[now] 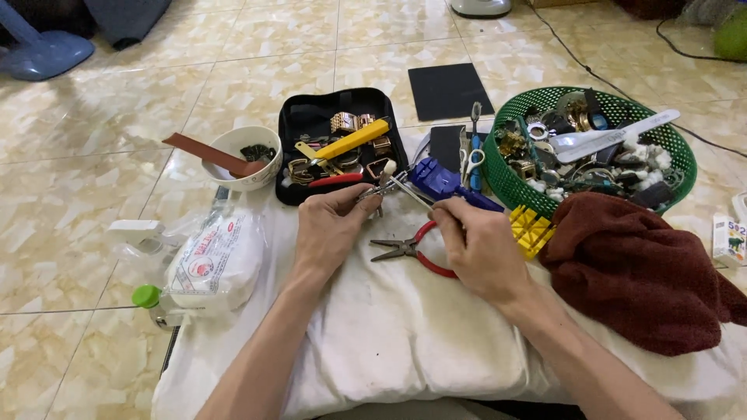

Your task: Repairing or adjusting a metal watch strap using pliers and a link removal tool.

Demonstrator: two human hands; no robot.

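Observation:
My left hand [328, 229] pinches a small metal part [377, 191] above a white cushion [389, 334]. Fingers of my right hand [478, 245] grip a thin metal tool [412, 191] whose tip meets that part. Red-handled pliers [414, 250] lie on the cushion between my hands, partly under the right one. A blue tool [440, 180] rests just beyond my right fingers.
An open black case [342, 144] with a yellow-handled tool lies ahead. A green basket [595, 148] of parts sits right, a dark red cloth [638, 268] below it. Left are a white bowl [243, 155], a white bag [214, 260] and a green-capped bottle [148, 299]. Yellow block [531, 228].

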